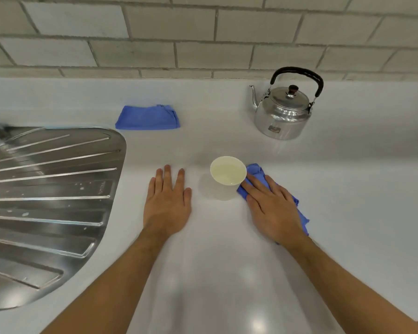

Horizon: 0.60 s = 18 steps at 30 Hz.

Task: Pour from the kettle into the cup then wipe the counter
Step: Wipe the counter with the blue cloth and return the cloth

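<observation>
A pale cup with liquid in it stands upright on the white counter, between my hands. My right hand lies flat on a blue cloth, pressing it onto the counter just right of the cup. My left hand rests palm down on the bare counter left of the cup, fingers apart, holding nothing. A shiny metal kettle with a black handle stands upright at the back right, spout pointing left, away from both hands.
A second blue cloth, folded, lies at the back of the counter left of centre. A steel sink drainboard fills the left side. A tiled wall runs along the back.
</observation>
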{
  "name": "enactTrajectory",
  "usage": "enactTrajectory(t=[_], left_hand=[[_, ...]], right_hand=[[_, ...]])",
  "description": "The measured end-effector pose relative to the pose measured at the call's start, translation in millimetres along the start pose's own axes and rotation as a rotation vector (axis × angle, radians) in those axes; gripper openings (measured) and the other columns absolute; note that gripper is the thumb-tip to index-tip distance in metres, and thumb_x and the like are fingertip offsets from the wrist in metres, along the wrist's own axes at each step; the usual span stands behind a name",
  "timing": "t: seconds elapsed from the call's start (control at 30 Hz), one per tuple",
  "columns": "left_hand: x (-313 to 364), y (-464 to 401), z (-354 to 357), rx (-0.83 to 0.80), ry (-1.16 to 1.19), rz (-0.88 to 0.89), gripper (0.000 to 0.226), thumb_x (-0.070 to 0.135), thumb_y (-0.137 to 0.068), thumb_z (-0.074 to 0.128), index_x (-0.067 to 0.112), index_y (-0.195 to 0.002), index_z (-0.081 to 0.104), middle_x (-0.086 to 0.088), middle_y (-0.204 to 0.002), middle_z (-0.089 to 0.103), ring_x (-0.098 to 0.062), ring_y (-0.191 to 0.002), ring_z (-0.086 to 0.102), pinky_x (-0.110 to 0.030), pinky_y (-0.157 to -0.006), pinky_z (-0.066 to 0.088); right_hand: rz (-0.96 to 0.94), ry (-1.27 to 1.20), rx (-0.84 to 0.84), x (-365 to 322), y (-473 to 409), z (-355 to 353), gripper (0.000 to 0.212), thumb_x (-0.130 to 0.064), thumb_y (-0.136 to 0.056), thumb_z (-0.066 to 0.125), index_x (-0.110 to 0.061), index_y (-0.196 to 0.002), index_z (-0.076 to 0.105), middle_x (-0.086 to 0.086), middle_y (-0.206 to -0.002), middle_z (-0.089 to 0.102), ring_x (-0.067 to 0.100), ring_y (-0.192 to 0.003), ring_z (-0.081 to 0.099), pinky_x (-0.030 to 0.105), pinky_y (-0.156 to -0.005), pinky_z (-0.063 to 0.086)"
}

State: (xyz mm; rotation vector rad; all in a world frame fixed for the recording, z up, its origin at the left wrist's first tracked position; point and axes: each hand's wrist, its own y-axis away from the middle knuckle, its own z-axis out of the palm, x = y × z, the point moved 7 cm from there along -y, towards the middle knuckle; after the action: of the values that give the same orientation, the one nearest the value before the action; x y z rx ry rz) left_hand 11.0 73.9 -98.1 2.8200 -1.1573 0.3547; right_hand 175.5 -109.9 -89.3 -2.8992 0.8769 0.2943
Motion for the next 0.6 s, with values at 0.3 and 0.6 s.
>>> enactTrajectory(t=[0.3,0.6], left_hand=[[-5,14,-30,0.087,0.542,0.052,0.05,-0.001,-0.092,0.039,0.01,-0.141,0.04,-0.006,-0.156,0.027,-0.02,-0.145,0.017,-0.03,-0.118,0.011],[-7,51,-33,0.071,0.592,0.078,0.049,-0.006,-0.091,0.038,0.013,-0.135,0.048,-0.006,-0.151,0.036,-0.019,-0.142,0.026,-0.032,-0.118,0.018]], right_hand=[[0.287,-0.005,0.04,-52,67,10,0.056,-0.047,-0.101,0.023,-0.035,-0.155,0.015,-0.009,-0.164,0.016,0.024,-0.152,0.01,0.042,-0.121,0.011],[0.08,-0.037,0.003,-139,81,25,0.062,-0.056,-0.098,0.024,-0.033,-0.155,0.019,-0.006,-0.164,0.019,0.027,-0.152,0.013,0.041,-0.119,0.007]])
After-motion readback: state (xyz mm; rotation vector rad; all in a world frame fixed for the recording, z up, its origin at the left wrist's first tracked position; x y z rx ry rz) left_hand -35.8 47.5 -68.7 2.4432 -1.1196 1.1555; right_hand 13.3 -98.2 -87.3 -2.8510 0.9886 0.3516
